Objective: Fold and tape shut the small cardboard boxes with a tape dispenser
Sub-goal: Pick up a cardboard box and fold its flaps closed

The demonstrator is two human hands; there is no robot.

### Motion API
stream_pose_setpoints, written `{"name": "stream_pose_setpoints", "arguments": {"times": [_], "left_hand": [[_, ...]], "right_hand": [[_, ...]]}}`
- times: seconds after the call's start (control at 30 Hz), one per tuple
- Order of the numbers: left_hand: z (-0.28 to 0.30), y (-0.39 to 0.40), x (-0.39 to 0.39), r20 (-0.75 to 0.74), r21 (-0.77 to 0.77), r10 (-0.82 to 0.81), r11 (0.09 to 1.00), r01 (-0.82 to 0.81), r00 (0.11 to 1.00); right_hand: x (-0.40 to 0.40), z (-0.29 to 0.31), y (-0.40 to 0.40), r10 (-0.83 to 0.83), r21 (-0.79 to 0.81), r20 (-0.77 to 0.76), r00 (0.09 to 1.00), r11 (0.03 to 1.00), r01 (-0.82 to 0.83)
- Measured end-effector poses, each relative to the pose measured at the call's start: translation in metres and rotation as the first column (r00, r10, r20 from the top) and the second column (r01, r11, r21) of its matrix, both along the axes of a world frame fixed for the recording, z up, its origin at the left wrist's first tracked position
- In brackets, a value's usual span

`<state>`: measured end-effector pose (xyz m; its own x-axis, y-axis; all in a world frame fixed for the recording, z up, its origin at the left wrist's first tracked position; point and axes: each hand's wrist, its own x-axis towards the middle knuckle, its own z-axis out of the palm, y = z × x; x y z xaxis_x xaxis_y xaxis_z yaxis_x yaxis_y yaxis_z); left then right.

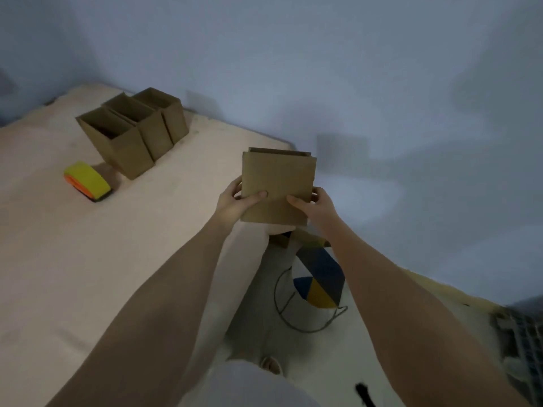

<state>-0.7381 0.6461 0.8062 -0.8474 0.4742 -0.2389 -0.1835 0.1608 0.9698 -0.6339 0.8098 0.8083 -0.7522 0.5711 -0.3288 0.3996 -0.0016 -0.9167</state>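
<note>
Left hand [235, 198] and right hand [311, 205] are gripping one flattened box [277, 186]; three boxes [132, 133] are standing open, untaped, tape dispenser [87, 181] lying untouched on table [88, 259].

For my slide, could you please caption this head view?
Both hands hold a flat box beside three open boxes and a tape dispenser.

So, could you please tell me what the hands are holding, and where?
Both hands, left and right, hold a flat cardboard box by its lower side edges.
</note>
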Motion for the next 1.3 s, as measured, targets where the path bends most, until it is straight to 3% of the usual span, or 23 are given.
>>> {"name": "stream_pose_setpoints", "arguments": {"times": [0.17, 0.63, 1.07, 1.3], "left_hand": [[-0.004, 0.019, -0.053, 0.021, 0.011, 0.061, 0.998, -0.062, 0.998], [-0.041, 0.007, -0.200, 0.052, 0.000, 0.256, 0.966, -0.257, 0.965], [-0.066, -0.039, -0.235, 0.057, -0.014, 0.458, 0.889, -0.458, 0.887], [-0.075, -0.060, -0.236, 0.028, -0.043, 0.569, 0.822, -0.567, 0.822]], "right_hand": [[-0.053, -0.008, 0.028, 0.010, -0.080, -0.040, 0.999, 0.997, -0.013], [-0.237, -0.017, 0.036, 0.196, -0.011, 0.003, 0.981, 0.980, -0.196], [-0.319, -0.036, 0.008, 0.389, -0.016, 0.075, 0.918, 0.921, -0.389], [-0.365, -0.048, 0.002, 0.591, -0.010, 0.043, 0.806, 0.807, -0.591]]}}
